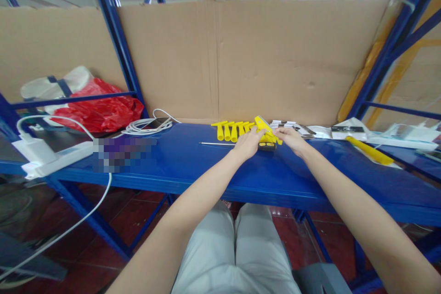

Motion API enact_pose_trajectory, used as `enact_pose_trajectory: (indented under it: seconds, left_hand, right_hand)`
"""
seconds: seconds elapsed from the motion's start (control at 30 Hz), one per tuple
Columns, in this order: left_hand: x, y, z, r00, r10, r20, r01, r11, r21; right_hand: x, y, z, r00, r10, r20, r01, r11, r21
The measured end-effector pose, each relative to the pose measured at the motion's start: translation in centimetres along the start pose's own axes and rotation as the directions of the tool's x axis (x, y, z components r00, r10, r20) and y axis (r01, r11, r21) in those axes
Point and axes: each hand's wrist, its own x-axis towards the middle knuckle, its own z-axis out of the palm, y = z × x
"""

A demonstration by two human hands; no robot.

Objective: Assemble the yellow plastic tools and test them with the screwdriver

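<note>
A yellow scraper (263, 123) with a pale metal edge lies slanted between my two hands. My left hand (248, 142) is closed on its near left side, the thumb partly hidden. At its right end my right hand (291, 139) pinches with fingertips together; exactly what sits between them is small and partly covered. To the left, several yellow scraper handles (227, 132) stand side by side in a row. A screwdriver with a black and yellow handle (267, 146) lies just below the scraper, its thin shaft (217, 144) pointing left under my left hand.
On the blue shelf (193, 165), a long yellow-handled tool (370, 150) and a small box (348, 131) lie at right. Coiled white cable (146, 126), a red plastic bag (99, 108) and a power strip (65, 156) are at left. Cardboard (275, 55) walls the back.
</note>
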Motion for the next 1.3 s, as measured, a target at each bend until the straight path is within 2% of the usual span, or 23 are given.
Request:
enact_pose_trajectory:
  seconds: [0.2,0.4,0.6,0.9,1.0,1.1,1.2,1.3]
  left_hand:
    - [-0.2,0.6,0.1,0.998,-0.020,0.067,0.014,0.997,0.078]
    - [-0.3,0.5,-0.2,0.995,-0.030,0.095,0.022,0.997,0.079]
    - [-0.1,-0.1,-0.1,0.992,-0.035,0.121,0.036,0.999,-0.003]
    - [0.4,-1.4,0.8,0.996,-0.050,0.081,0.063,0.982,-0.178]
    - [1.0,-2.3,1.7,0.998,-0.038,0.041,0.047,0.966,-0.256]
    - [1.6,-3.3,2.3,0.999,-0.037,-0.033,0.022,0.929,-0.371]
    - [1.9,-4.2,2.4,0.991,-0.063,-0.114,-0.002,0.867,-0.499]
    - [1.7,-4.7,2.0,0.982,-0.179,-0.054,0.102,0.756,-0.647]
  right_hand:
    - [0.3,0.4,-0.1,0.999,0.024,-0.033,-0.024,1.000,-0.002]
    - [0.3,0.5,-0.1,0.999,-0.003,-0.043,0.003,1.000,0.002]
    - [0.3,0.6,-0.1,0.999,-0.045,-0.028,0.046,0.999,0.027]
    - [0.3,1.0,-0.2,0.993,-0.107,0.044,0.106,0.994,0.023]
    - [0.5,1.3,-0.2,0.989,-0.141,0.041,0.143,0.987,-0.067]
    - [1.1,1.9,-0.9,0.987,-0.161,-0.004,0.154,0.950,-0.272]
    - [1.6,2.9,-2.3,0.989,-0.140,-0.036,0.098,0.829,-0.551]
    - [1.5,3.6,-4.1,0.993,-0.038,-0.108,-0.059,0.640,-0.766]
